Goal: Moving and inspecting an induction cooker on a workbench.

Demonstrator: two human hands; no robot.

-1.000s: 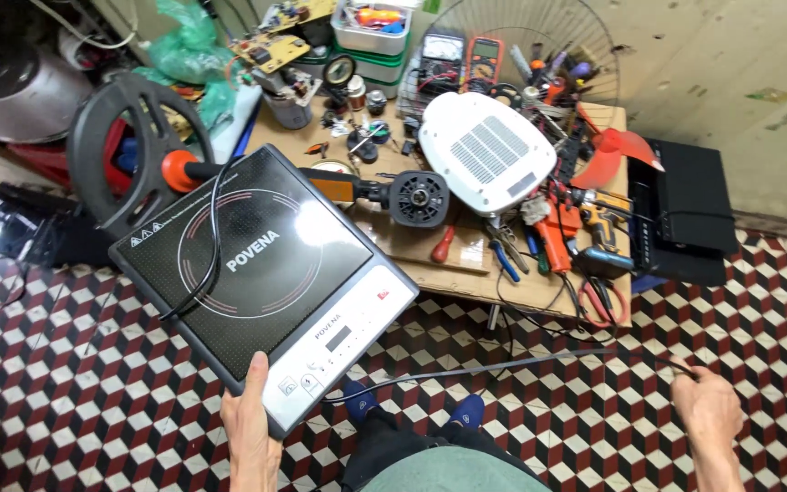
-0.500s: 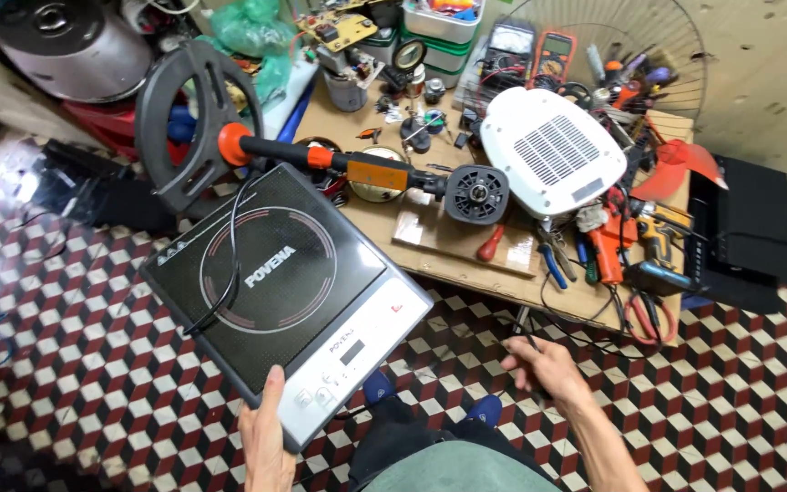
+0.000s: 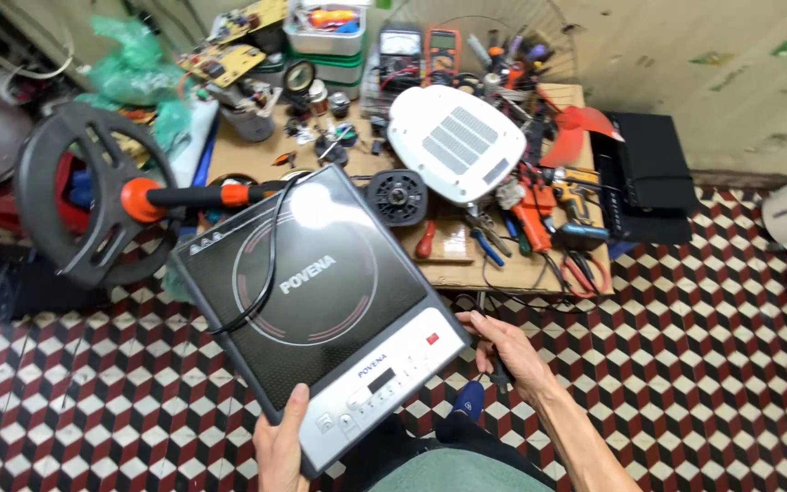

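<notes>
Over checkered floor (image 3: pixel 703 301), left hand (image 3: pixel 281 446) grips induction cooker (image 3: pixel 316 305); right hand (image 3: pixel 507 351) touches it.

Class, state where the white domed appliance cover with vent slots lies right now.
In the head view, the white domed cover lies on the cluttered wooden table, upper centre, beyond the black induction cooktop and right of the round black motor.

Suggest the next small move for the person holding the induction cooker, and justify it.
Probably close the right hand on the induction cooker: only the left hand grips its near edge, it hangs over the floor, and a black cord lies loose across its top.
</notes>
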